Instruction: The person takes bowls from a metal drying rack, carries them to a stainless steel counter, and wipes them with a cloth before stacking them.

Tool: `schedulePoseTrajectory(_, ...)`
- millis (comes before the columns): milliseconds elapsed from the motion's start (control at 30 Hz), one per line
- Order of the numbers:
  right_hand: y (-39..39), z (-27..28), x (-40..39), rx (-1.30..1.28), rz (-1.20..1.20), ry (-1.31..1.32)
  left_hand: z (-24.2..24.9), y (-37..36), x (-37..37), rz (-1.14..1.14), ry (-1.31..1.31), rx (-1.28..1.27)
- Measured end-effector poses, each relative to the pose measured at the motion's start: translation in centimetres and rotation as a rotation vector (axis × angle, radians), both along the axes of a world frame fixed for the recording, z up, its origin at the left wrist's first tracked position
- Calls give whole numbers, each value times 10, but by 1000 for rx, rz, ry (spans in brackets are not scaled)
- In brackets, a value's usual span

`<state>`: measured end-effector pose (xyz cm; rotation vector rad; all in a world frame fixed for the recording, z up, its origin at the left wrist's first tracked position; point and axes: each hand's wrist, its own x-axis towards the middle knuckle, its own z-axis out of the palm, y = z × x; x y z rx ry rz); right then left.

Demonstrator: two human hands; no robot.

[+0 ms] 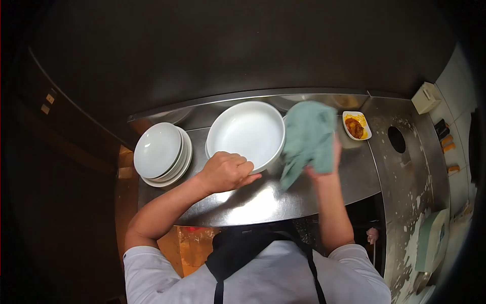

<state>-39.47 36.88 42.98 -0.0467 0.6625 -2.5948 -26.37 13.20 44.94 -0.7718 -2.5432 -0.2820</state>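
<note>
Bare steel counter (pixel 253 202) at 6 o'clock of the big white bowl (pixel 246 133) is open. Stacked bowls (pixel 161 152) block 9 o'clock, the sauce dish (pixel 356 125) sits at 3, back wall at 12.

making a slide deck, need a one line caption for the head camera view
Left hand grips the rim of a large white bowl while the right hand holds a green cloth beside stacked bowls.

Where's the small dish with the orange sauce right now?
In the head view, the small white rectangular dish of orange sauce sits on the steel counter at the right, just past the green cloth in the right hand.
</note>
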Motion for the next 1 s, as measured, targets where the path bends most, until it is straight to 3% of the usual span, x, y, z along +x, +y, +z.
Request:
schedulePoseTrajectory(67,14,28,-12,-4,-143,117,-19,-12,4,52,0,0)
schedulePoseTrajectory(167,32,44,-7,-143,-143,321,-54,-24,2,122,-27,13)
schedulePoseTrajectory(400,41,28,16,53,-335,129,-81,-28,-6,220,-48,-4)
schedulePoseTrajectory(733,130,-10,12,244,-590,48,-88,-17,-13,296,-101,107)
schedulePoseTrajectory(833,159,-40,-7,407,-590,210,-75,-3,-9,424,-277,49)
schedulePoseTrajectory(933,153,-46,-38,701,-496,425,-54,42,-25,290,117,201)
schedulePoseTrajectory(1000,118,-25,-63,934,-478,550,-69,77,-51,75,-106,341)
